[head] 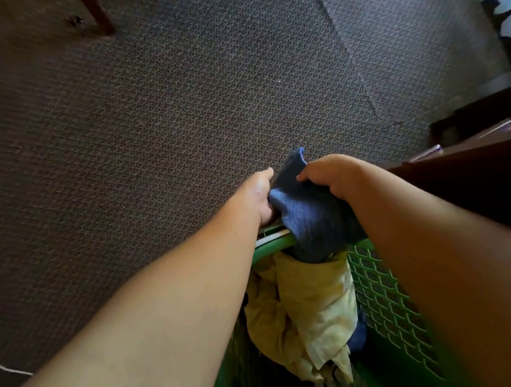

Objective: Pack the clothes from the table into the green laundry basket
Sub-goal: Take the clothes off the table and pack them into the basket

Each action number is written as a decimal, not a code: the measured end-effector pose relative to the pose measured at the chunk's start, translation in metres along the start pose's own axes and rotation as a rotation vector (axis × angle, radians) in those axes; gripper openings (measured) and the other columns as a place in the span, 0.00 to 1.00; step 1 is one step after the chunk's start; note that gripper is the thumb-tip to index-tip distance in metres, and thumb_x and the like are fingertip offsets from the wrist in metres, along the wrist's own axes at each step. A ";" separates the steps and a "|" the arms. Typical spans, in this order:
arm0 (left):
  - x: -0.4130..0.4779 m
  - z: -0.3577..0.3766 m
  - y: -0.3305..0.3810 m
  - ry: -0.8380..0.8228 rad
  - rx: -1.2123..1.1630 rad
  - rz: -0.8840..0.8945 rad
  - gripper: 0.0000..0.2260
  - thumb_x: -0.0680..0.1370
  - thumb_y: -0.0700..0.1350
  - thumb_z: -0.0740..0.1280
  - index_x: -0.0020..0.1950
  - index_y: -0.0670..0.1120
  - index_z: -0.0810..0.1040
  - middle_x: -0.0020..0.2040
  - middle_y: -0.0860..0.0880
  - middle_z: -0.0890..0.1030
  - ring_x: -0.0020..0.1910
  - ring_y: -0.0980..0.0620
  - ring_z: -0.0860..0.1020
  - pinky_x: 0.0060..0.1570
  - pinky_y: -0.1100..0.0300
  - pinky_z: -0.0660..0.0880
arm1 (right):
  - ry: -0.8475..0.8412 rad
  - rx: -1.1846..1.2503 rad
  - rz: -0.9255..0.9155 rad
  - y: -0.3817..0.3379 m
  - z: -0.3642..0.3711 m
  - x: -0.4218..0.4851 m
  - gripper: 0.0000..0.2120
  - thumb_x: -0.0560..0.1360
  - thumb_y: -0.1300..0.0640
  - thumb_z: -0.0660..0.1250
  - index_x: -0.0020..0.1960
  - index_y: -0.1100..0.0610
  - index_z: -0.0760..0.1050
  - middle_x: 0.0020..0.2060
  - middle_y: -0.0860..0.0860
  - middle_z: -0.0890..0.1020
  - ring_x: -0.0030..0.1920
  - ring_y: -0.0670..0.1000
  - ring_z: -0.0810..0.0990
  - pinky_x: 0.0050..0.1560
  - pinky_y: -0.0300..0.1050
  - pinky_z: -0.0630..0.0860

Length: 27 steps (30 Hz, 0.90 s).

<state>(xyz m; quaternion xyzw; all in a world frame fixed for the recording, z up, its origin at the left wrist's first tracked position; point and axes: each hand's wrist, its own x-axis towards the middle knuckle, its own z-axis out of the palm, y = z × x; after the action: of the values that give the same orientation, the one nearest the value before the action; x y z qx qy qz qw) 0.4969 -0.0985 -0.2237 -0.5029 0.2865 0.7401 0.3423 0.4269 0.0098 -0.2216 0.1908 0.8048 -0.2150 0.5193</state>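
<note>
Blue ribbed knit, bunched into a thick fold, the blue garment point(312, 215) sits over the far rim of the green laundry basket point(395, 298), its lower end dipping inside. Both hands clamp it: the left hand point(260, 194) grips its left side with fingers tucked beneath, and the right hand point(329, 173) curls over its top. Below it, inside the basket, lies a crumpled pale yellow garment point(308, 304). Patterned carpet point(162, 103) covers the floor.
</note>
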 end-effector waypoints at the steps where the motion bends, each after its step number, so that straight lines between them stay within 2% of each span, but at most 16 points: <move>1: -0.005 0.000 0.000 -0.002 -0.025 0.034 0.25 0.88 0.55 0.54 0.75 0.36 0.66 0.66 0.33 0.77 0.67 0.35 0.76 0.62 0.45 0.71 | 0.038 0.061 -0.032 0.003 0.000 -0.001 0.13 0.82 0.58 0.63 0.62 0.64 0.76 0.58 0.59 0.79 0.53 0.56 0.77 0.50 0.48 0.72; 2: -0.008 -0.002 0.001 -0.023 -0.131 0.075 0.26 0.87 0.57 0.53 0.76 0.37 0.65 0.61 0.35 0.79 0.68 0.35 0.76 0.60 0.46 0.72 | 0.064 0.158 -0.067 0.007 -0.001 0.001 0.13 0.81 0.57 0.65 0.61 0.63 0.77 0.59 0.58 0.81 0.53 0.55 0.78 0.49 0.47 0.74; 4: -0.011 -0.005 0.005 -0.045 -0.228 0.164 0.31 0.86 0.62 0.51 0.76 0.38 0.69 0.48 0.36 0.84 0.57 0.36 0.80 0.51 0.48 0.76 | 0.060 0.431 -0.148 0.009 -0.003 -0.008 0.12 0.81 0.59 0.65 0.63 0.60 0.78 0.58 0.58 0.83 0.54 0.55 0.82 0.50 0.48 0.79; 5: -0.016 -0.006 0.007 -0.051 -0.247 0.218 0.34 0.85 0.65 0.50 0.75 0.37 0.71 0.47 0.36 0.85 0.53 0.37 0.81 0.49 0.48 0.77 | 0.042 0.566 -0.194 0.009 -0.002 -0.017 0.12 0.81 0.60 0.64 0.63 0.60 0.78 0.56 0.57 0.84 0.54 0.56 0.83 0.52 0.50 0.80; 6: -0.021 -0.004 0.009 -0.070 -0.301 0.259 0.36 0.84 0.66 0.50 0.75 0.38 0.72 0.50 0.36 0.85 0.53 0.38 0.82 0.50 0.48 0.78 | 0.030 0.694 -0.241 0.008 -0.001 -0.027 0.12 0.82 0.62 0.63 0.64 0.59 0.78 0.55 0.58 0.84 0.55 0.57 0.84 0.55 0.53 0.81; 8: -0.034 -0.001 0.012 -0.133 -0.320 0.328 0.36 0.83 0.68 0.51 0.75 0.40 0.74 0.60 0.36 0.83 0.59 0.37 0.81 0.55 0.46 0.79 | 0.025 0.890 -0.338 0.004 -0.001 -0.053 0.12 0.83 0.61 0.61 0.64 0.57 0.78 0.55 0.57 0.85 0.55 0.55 0.84 0.58 0.54 0.81; 10: -0.055 0.005 0.012 -0.172 -0.332 0.399 0.35 0.83 0.68 0.51 0.75 0.42 0.74 0.67 0.35 0.80 0.66 0.36 0.79 0.60 0.44 0.78 | 0.021 1.018 -0.422 0.005 -0.001 -0.082 0.10 0.83 0.60 0.61 0.59 0.54 0.80 0.54 0.56 0.86 0.55 0.55 0.85 0.59 0.56 0.80; 12: -0.085 0.011 0.006 -0.248 -0.334 0.464 0.34 0.84 0.67 0.51 0.75 0.44 0.74 0.69 0.36 0.79 0.68 0.35 0.77 0.64 0.44 0.76 | 0.011 1.130 -0.480 0.013 0.000 -0.111 0.09 0.83 0.59 0.61 0.57 0.54 0.80 0.53 0.57 0.86 0.55 0.57 0.85 0.59 0.58 0.80; 14: -0.116 0.016 -0.008 -0.269 -0.323 0.536 0.31 0.84 0.65 0.53 0.73 0.45 0.76 0.67 0.37 0.81 0.67 0.36 0.79 0.66 0.42 0.75 | 0.012 1.192 -0.547 0.025 0.002 -0.144 0.10 0.83 0.57 0.63 0.60 0.57 0.80 0.55 0.59 0.85 0.57 0.59 0.84 0.60 0.61 0.79; 17: -0.169 0.021 -0.048 -0.258 -0.198 0.728 0.21 0.86 0.56 0.59 0.71 0.44 0.78 0.64 0.39 0.83 0.65 0.40 0.81 0.68 0.42 0.75 | 0.107 1.117 -0.673 0.053 0.008 -0.199 0.12 0.82 0.53 0.65 0.62 0.56 0.80 0.55 0.57 0.85 0.58 0.58 0.84 0.63 0.64 0.77; 20: -0.216 0.017 -0.101 -0.107 0.090 1.064 0.12 0.85 0.39 0.63 0.67 0.46 0.78 0.61 0.46 0.85 0.64 0.50 0.82 0.65 0.53 0.78 | 0.309 0.902 -0.835 0.092 0.019 -0.254 0.13 0.80 0.52 0.67 0.62 0.55 0.80 0.53 0.51 0.86 0.57 0.52 0.84 0.63 0.60 0.78; 22: -0.245 0.013 -0.147 0.144 0.377 1.200 0.14 0.83 0.39 0.66 0.67 0.49 0.77 0.54 0.56 0.85 0.59 0.57 0.83 0.60 0.58 0.79 | 0.500 0.675 -0.865 0.128 0.030 -0.286 0.12 0.81 0.52 0.67 0.62 0.54 0.79 0.53 0.46 0.86 0.57 0.45 0.83 0.63 0.54 0.78; 23: -0.254 0.010 -0.171 0.302 0.542 1.224 0.15 0.82 0.42 0.67 0.69 0.48 0.77 0.50 0.57 0.84 0.54 0.57 0.84 0.57 0.55 0.80 | 0.606 0.535 -0.839 0.147 0.035 -0.298 0.16 0.80 0.50 0.67 0.66 0.54 0.77 0.56 0.45 0.84 0.59 0.44 0.81 0.66 0.51 0.76; 25: -0.266 0.006 -0.220 0.523 0.801 1.244 0.15 0.80 0.45 0.68 0.67 0.46 0.78 0.46 0.53 0.85 0.47 0.51 0.85 0.50 0.51 0.81 | 0.721 0.274 -0.797 0.183 0.048 -0.311 0.26 0.80 0.48 0.66 0.75 0.55 0.69 0.67 0.50 0.79 0.68 0.48 0.76 0.71 0.42 0.68; 27: -0.265 0.001 -0.262 0.583 0.886 1.221 0.12 0.80 0.44 0.68 0.63 0.44 0.80 0.49 0.48 0.86 0.48 0.46 0.85 0.50 0.49 0.81 | 0.671 0.117 -0.825 0.214 0.062 -0.309 0.29 0.81 0.47 0.65 0.79 0.56 0.63 0.74 0.54 0.71 0.74 0.50 0.68 0.71 0.36 0.60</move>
<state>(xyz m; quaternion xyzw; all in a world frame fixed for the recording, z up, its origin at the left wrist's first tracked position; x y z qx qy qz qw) 0.7734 0.0017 0.0053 -0.2479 0.8551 0.4533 -0.0434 0.7075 0.1286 0.0079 -0.0545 0.9214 -0.3729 0.0945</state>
